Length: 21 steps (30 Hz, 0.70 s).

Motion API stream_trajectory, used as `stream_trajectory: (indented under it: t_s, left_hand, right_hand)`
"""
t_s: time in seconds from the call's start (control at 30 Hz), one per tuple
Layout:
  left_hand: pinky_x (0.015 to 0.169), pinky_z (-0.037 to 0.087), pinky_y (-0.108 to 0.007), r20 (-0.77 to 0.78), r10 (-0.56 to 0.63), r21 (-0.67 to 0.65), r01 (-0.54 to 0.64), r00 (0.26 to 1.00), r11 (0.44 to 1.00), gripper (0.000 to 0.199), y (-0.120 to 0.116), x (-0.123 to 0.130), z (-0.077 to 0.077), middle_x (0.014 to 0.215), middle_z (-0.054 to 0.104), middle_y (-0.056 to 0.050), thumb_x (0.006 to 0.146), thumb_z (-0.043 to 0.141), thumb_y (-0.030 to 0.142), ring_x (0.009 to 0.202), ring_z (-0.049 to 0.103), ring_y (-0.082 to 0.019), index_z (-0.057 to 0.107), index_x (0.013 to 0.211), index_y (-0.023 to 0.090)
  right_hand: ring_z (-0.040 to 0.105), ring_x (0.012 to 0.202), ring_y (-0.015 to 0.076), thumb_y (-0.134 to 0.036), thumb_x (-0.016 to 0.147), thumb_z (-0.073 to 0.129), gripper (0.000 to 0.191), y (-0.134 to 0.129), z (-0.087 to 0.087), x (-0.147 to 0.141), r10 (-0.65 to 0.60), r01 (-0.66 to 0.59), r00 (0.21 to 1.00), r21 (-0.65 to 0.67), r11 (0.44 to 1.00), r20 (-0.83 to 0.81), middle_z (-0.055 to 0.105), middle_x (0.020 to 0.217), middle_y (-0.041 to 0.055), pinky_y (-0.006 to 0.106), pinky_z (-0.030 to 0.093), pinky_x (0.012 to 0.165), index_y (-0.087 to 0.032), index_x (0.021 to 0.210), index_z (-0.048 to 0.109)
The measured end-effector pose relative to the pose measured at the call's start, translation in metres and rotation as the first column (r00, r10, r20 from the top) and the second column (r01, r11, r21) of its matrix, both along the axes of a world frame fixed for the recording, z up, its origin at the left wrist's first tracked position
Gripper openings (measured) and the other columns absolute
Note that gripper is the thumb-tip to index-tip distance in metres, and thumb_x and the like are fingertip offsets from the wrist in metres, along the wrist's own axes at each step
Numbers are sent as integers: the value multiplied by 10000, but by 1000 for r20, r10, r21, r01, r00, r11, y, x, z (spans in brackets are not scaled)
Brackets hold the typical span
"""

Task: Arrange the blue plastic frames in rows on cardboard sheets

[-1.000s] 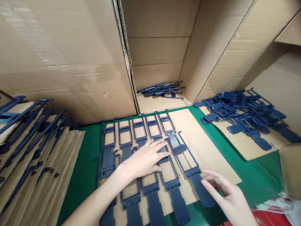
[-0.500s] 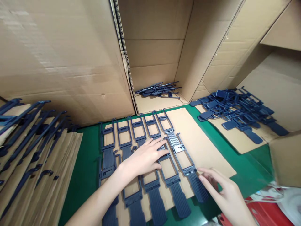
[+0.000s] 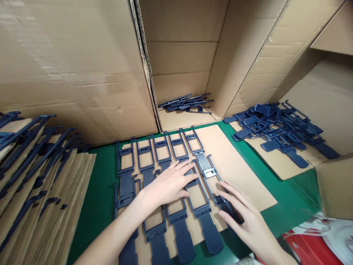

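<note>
Two rows of dark blue plastic frames with ribbed paddles lie on a cardboard sheet point(image 3: 237, 162). My left hand point(image 3: 172, 184) rests flat across the middle of the rows, fingers apart, touching several frames and hiding parts of them. Over the frame at the lower right point(image 3: 210, 173) is my right hand point(image 3: 244, 213). Its fingers are spread and slightly curved above the crossbar and paddle, covering much of that end; whether they touch it is hard to see. Left of it lies a neighbouring frame with its paddle point(image 3: 210, 235) pointing toward me.
On the left stand stacked cardboard sheets point(image 3: 79, 176) with blue frames between them. An upright carton point(image 3: 182, 59) holds loose frames point(image 3: 187, 103). A heap of frames point(image 3: 275, 127) lies on cardboard at the right. Something red point(image 3: 309, 244) sits at the lower right, beyond the green tabletop point(image 3: 102, 180).
My right hand has moved left and slightly up, from beside the lower right frame's paddle to over its crossbar, fingers more spread. My left hand stays in place.
</note>
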<state>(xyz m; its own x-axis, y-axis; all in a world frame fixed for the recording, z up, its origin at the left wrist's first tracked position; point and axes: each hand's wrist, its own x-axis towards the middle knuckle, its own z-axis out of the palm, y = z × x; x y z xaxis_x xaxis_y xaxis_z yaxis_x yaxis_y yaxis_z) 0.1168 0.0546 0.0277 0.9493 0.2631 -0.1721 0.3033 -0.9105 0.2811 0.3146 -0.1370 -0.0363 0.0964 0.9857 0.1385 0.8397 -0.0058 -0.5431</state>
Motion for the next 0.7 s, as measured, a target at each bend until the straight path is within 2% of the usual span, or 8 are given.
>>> stream_trajectory:
  t_s: [0.17,0.5,0.7]
  left_hand:
    - [1102,241,-554,9,11,-15,-11,1000,1000,731,0,1,0,1500,308,-101,716,781,271,1402,208,-305,438,1361,285]
    - [1099,217,-575,22,-15,-11,15,1000,1000,672,0,0,-2,1504,300,-112,741,760,275,1409,188,-301,463,1344,298]
    - [1097,229,-570,30,-10,-29,10,1000,1000,651,-2,2,1,1490,331,-111,713,781,238,1398,221,-309,512,1302,303]
  right_hand:
    - [391,1287,255,-321,901,538,292,-1,1,-1,34,-35,999,14,999,31,509,1330,25,459,444,996,-302,1192,554]
    - [409,1259,257,-290,891,554,285,-9,0,1,43,-44,999,44,998,29,545,1270,45,438,452,979,-277,1176,567]
    - [428,1240,235,-271,910,524,233,-5,2,0,33,-32,999,64,997,-9,562,1241,42,422,457,981,-270,1134,587]
